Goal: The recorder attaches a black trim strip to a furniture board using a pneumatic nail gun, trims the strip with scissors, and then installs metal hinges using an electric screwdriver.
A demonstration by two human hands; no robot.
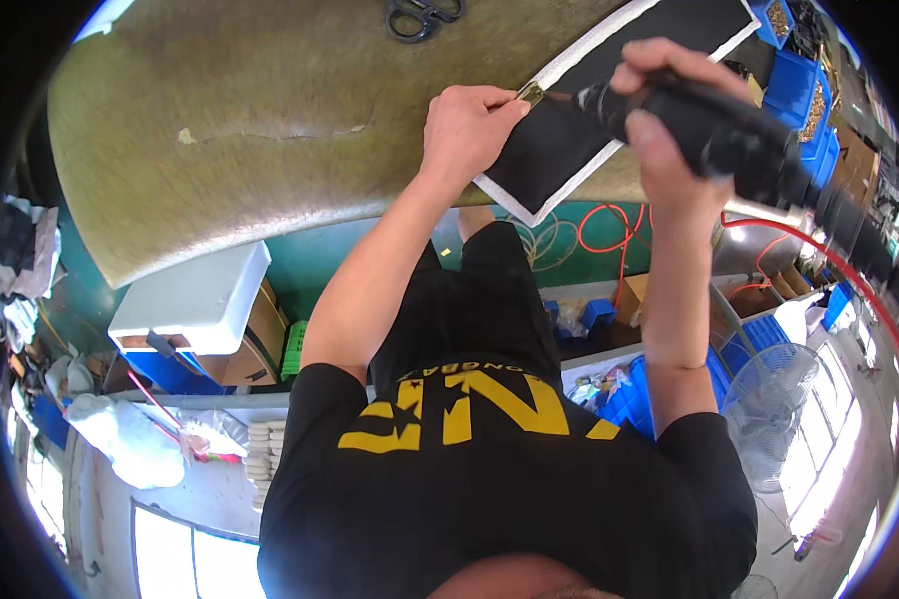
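My left hand [466, 135] pinches a small brass-coloured metal fitting [532, 95] against the white edge of a long black panel [561, 150]. That panel lies slantwise on the worktable [260, 105], its near corner by the table's front edge. My right hand [669, 165] is wrapped around a black power screwdriver [714, 125], which is smeared by motion. Its bit points left toward the fitting; whether the tip touches it I cannot tell.
Black-handled scissors [425, 18] lie at the table's far side. Blue bins [797, 90] of small metal parts stand at the far right. A red hose [849, 270] runs along the right. Below the table's front edge are a white box [195, 299] and a fan [771, 414].
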